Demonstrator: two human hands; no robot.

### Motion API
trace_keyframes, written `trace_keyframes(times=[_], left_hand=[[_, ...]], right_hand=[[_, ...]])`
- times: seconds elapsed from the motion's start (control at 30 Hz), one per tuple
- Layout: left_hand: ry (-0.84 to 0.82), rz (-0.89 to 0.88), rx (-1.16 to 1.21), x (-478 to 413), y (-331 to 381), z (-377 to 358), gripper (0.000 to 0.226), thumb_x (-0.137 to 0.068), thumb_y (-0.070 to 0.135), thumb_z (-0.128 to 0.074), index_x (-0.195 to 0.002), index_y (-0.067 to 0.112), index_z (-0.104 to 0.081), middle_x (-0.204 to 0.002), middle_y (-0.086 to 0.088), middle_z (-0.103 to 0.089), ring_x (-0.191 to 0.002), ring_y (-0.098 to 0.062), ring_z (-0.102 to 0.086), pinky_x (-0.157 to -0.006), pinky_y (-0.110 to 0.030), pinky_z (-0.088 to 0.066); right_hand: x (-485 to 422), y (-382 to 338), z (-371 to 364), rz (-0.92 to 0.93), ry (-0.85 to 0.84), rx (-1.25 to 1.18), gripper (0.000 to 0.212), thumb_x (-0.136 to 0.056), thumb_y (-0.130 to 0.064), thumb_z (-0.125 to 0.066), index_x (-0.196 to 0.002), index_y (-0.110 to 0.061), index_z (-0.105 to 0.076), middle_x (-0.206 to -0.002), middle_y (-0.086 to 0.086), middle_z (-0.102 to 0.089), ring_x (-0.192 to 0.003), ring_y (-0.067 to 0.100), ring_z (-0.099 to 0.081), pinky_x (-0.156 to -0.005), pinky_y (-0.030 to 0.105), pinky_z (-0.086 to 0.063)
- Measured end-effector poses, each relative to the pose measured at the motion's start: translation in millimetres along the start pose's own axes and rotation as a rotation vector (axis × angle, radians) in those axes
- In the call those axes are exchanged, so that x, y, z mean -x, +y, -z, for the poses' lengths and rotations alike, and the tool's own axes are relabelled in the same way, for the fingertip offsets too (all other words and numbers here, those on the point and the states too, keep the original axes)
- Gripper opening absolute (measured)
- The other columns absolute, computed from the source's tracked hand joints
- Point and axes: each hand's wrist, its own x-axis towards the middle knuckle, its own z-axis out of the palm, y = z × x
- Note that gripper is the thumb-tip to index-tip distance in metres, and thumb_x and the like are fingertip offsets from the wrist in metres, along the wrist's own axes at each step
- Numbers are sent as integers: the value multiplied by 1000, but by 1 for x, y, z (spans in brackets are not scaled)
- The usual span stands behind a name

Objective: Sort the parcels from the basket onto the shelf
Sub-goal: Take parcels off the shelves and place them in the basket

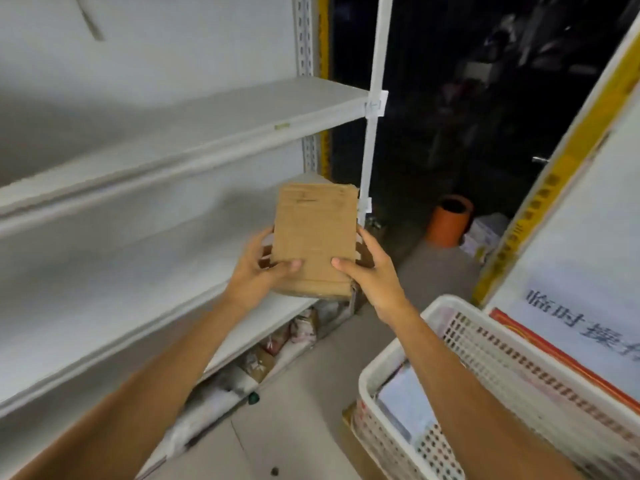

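A brown cardboard parcel (315, 233) is held up in the air in front of the white shelf unit (194, 133). My left hand (258, 271) grips its lower left side and my right hand (367, 271) grips its lower right side, thumbs on the top face. The parcel hovers near the right end of the middle shelf board (104, 289). A white perforated plastic basket (450, 344) stands at the lower right, under my right forearm, with pale parcels (401, 407) inside it.
Bagged parcels (294, 336) lie on the floor under the lowest shelf. An orange pipe-like tube (448, 221) stands in the dark area behind. A white board with a yellow edge and printed characters (571, 237) leans at the right. Bare shelf boards stretch to the left.
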Motion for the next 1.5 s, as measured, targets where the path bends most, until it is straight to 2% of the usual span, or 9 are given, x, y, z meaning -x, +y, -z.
trace_keyframes(times=[0.13, 0.37, 0.5, 0.7, 0.93, 1.1, 1.27, 1.43, 1.5], left_hand=[[-132, 10, 53, -11, -17, -73, 65, -74, 13, -76, -131, 24, -45, -124, -6, -59, -109, -14, -61, -74, -18, -52], [-410, 73, -42, -29, -50, -169, 68, -70, 33, -79, -126, 34, -42, -119, 7, -57, -110, -13, -57, -74, -20, -52], [-591, 121, -103, -38, -80, -218, 71, -77, 25, -77, -135, 26, -37, -134, -4, -50, -120, -20, -51, -94, -41, -50], [-868, 240, -93, -38, -122, -278, 57, -78, 25, -77, -117, 43, -40, -117, 13, -53, -96, 0, -59, -64, -18, -54], [-1123, 372, -194, -8, -195, -343, 57, -80, 13, -74, -119, 34, -38, -125, -3, -51, -94, -5, -58, -63, -22, -52], [-1183, 437, -288, 15, -249, -388, 69, -77, 5, -74, -128, 30, -35, -132, -5, -49, -105, -15, -56, -87, -43, -53], [-1164, 452, -329, 13, -300, -432, 83, -77, 2, -72, -143, 23, -26, -126, 6, -48, -115, -23, -53, -94, -51, -48], [-1024, 547, -253, 10, -340, -465, 87, -79, -6, -68, -149, 16, -20, -141, 1, -43, -127, -23, -46, -104, -50, -41], [-1013, 535, -209, 11, -348, -471, 88, -80, -2, -69, -150, 18, -19, -146, -2, -40, -130, -18, -44, -105, -38, -42]], right_hand=[[23, 20, 63, -76, 178, 1, 74, -79, -6, -76, -144, -19, -41, -133, 3, -57, -121, 17, -55, -102, 45, -47], [73, 59, 137, -187, 435, -41, 63, -84, -11, -73, -138, -26, -45, -134, 0, -55, -120, 15, -54, -98, 40, -50], [99, 86, 161, -306, 603, -95, 63, -84, -15, -73, -137, -31, -44, -133, 2, -56, -115, 19, -59, -87, 39, -54], [135, 121, 184, -474, 806, -111, 60, -86, -10, -68, -136, -32, -44, -134, 6, -56, -119, 26, -56, -93, 49, -51], [193, 181, 195, -699, 976, -149, 65, -88, -10, -66, -144, -26, -37, -139, 9, -52, -120, 24, -54, -99, 47, -47], [211, 238, 227, -776, 1004, -139, 65, -88, -4, -64, -144, -21, -36, -137, 9, -51, -121, 26, -52, -101, 48, -46], [206, 310, 267, -813, 975, -138, 65, -85, -7, -68, -141, -17, -37, -137, 9, -49, -124, 28, -49, -102, 53, -44], [187, 378, 297, -780, 911, -117, 73, -85, -7, -68, -148, -15, -30, -143, 7, -46, -128, 24, -46, -107, 48, -41], [179, 395, 304, -792, 897, -60, 76, -86, -14, -69, -149, -17, -28, -146, 4, -43, -130, 21, -44, -109, 46, -39]])
